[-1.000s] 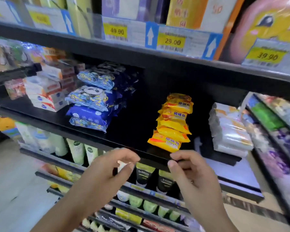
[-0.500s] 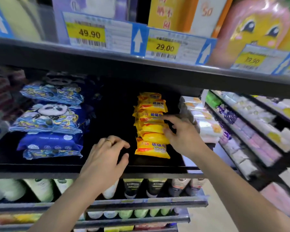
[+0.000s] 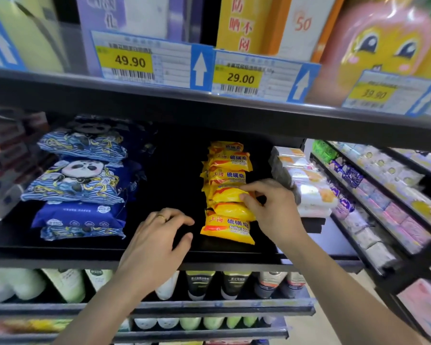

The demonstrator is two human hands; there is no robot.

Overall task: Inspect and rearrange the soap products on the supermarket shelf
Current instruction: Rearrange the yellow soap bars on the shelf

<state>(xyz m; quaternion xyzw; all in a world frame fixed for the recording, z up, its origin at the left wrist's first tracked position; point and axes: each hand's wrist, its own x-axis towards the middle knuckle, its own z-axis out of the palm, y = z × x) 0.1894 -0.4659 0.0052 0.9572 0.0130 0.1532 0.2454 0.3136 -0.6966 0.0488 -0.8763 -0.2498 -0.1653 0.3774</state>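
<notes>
On the dark middle shelf (image 3: 159,253), the right hand (image 3: 271,210) pinches a yellow soap packet (image 3: 225,194) midway up the stack (image 3: 228,192), fingers curled round its edge. The left hand (image 3: 157,242) hovers beside, loosely curled, empty. Likely next: drawing that packet out without toppling the others.

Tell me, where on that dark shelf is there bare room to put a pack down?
Bare shelf lies between the blue panda packs and the yellow soap stack; the left hand sits at its front. Right of the stack, white packs crowd close.
</notes>
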